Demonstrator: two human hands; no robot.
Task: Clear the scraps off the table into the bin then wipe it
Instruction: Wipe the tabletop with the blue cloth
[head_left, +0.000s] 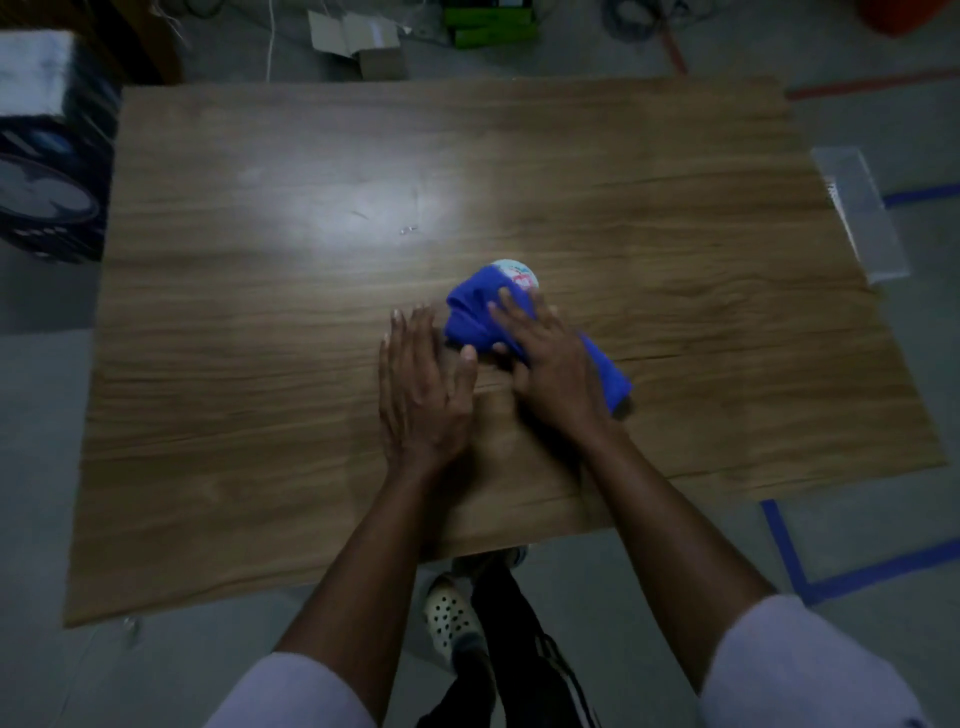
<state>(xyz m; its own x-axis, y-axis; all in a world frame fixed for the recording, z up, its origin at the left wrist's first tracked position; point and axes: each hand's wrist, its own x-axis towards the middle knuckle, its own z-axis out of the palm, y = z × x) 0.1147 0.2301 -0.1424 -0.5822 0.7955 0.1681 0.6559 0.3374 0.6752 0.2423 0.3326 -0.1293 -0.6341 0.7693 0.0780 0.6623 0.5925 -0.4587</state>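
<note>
On the brown wooden desk (260, 389), the right hand (550, 364) is pressing spread fingers (501, 306) onto a bunched blue cloth (467, 317); flattening it is advisable

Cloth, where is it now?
Head view: the cloth lies bunched on the table, right of centre, under the right hand, the left hand flat beside it.
</note>
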